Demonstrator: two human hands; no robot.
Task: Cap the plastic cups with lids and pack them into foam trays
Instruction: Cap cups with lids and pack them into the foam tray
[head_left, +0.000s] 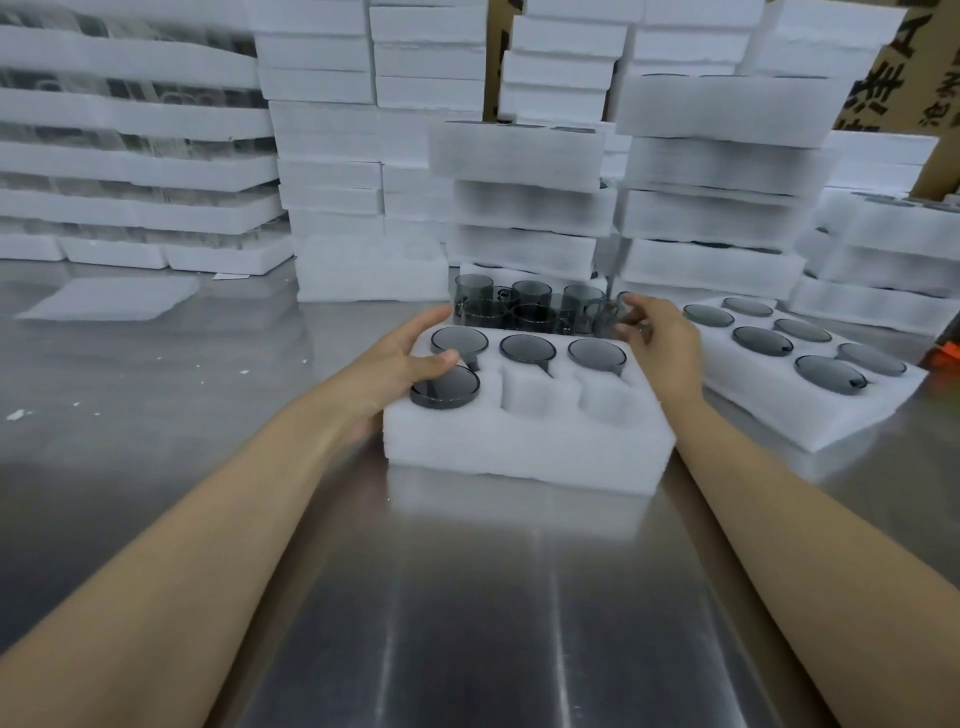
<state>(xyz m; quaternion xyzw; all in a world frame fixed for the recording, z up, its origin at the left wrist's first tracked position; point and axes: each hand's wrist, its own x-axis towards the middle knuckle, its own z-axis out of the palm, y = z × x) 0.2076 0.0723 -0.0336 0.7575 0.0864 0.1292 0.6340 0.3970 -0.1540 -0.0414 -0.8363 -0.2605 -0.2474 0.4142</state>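
Mid-frame, the foam tray (524, 441) sits on the counter (467, 597) with four lidded cups (527, 348) in its slots. The grip of the left hand (400, 364) is clamped on the tray's left edge. The grip of the right hand (662, 345) pinches a loose cup (602, 314) just behind the tray.

Steel table (467, 597), printed cardboard boxes (893, 88).

Both forearms bare, uncovered right down to the frame edge. Left hand (400, 358) and right hand (660, 343) ungloved. Small glint on one right finger; too blurred to call a ring.
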